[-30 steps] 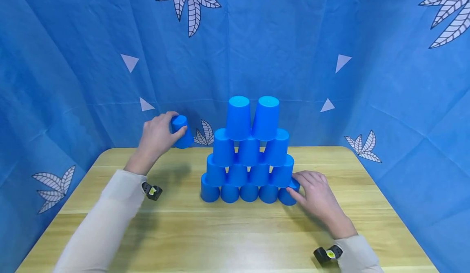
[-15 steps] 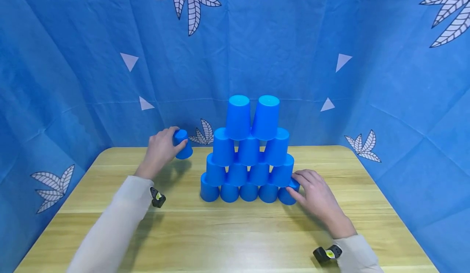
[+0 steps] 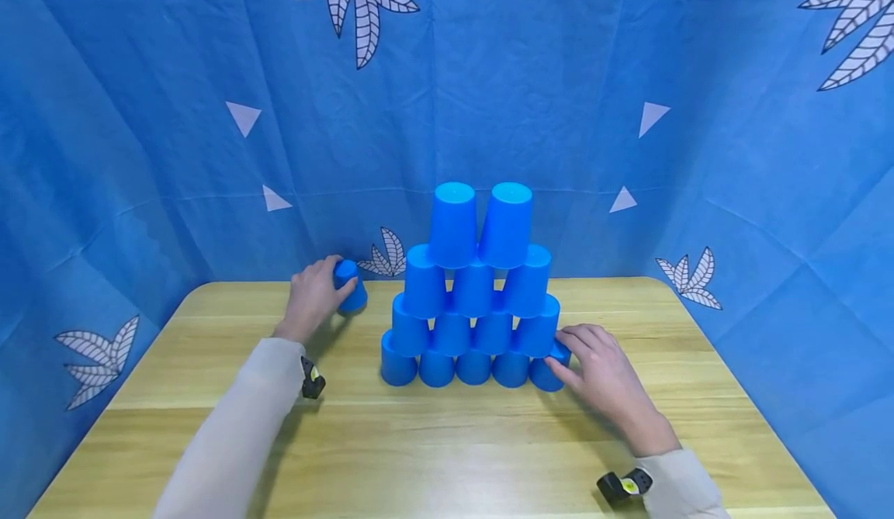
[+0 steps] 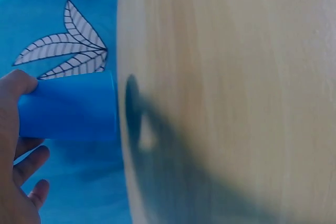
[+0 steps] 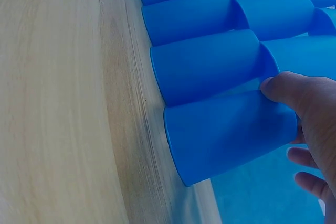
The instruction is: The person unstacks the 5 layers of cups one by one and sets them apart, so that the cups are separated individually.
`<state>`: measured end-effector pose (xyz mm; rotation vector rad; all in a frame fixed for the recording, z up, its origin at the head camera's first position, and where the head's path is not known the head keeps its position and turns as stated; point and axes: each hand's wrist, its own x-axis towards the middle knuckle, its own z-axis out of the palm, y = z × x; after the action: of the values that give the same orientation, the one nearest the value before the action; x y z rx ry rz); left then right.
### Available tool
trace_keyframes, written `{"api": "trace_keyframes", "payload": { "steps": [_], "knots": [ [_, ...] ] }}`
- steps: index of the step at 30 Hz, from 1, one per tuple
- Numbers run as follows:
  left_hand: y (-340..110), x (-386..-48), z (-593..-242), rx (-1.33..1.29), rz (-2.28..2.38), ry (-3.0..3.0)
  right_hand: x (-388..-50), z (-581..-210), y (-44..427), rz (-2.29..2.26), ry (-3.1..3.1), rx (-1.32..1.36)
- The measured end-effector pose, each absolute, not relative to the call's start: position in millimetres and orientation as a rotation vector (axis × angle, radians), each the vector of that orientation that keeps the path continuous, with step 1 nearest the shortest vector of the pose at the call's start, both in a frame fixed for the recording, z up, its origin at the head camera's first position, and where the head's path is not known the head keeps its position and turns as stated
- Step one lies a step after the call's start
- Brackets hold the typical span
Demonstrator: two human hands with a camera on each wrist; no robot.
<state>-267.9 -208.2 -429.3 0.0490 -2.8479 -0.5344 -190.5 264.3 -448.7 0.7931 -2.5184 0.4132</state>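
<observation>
Upside-down blue plastic cups form a stepped pyramid, with a top pair (image 3: 455, 224) above rows of several cups (image 3: 437, 368). At the back left, my left hand (image 3: 312, 298) grips a separate blue cup (image 3: 356, 294) between thumb and fingers. The left wrist view shows this cup (image 4: 71, 107) mouth down, its rim slightly apart from its shadow on the table. My right hand (image 3: 606, 375) pinches the rightmost bottom-row cup (image 3: 545, 375), which stands on the table. In the right wrist view, the thumb (image 5: 283, 85) lies near that cup's base end.
The light wooden table (image 3: 447, 457) carries the pyramid near its middle. Behind it and at both sides hangs a blue cloth (image 3: 545, 77) with white leaf prints. Small black cameras (image 3: 312, 379) sit on both wrists.
My left hand has lowered its cup toward the table, moving slightly right. The right hand stays at the bottom-row cup, and the pyramid looks the same.
</observation>
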Motion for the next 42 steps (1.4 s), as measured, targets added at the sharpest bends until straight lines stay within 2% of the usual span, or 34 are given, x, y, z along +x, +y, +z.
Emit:
{"api": "trace_keyframes", "payload": {
  "steps": [9, 19, 33, 42],
  "knots": [
    [-211.2, -272.5, -444.6, 0.051, -0.473, -2.898, -187.7, -448.8, 263.1, 0.412, -2.514, 0.799],
    [-214.0, -270.4, -435.3, -0.047, -0.414, -2.855, -187.8, -447.9, 262.9, 0.400, -2.520, 0.788],
    [-187.7, -256.2, -373.0, -0.231, -0.439, -2.669, -187.6, -448.1, 264.2, 0.422, -2.544, 0.777],
    [-158.2, -232.3, -319.1, -0.382, -0.519, -2.647, -189.1, -449.1, 264.3, 0.419, -2.560, 0.771]
  ]
}}
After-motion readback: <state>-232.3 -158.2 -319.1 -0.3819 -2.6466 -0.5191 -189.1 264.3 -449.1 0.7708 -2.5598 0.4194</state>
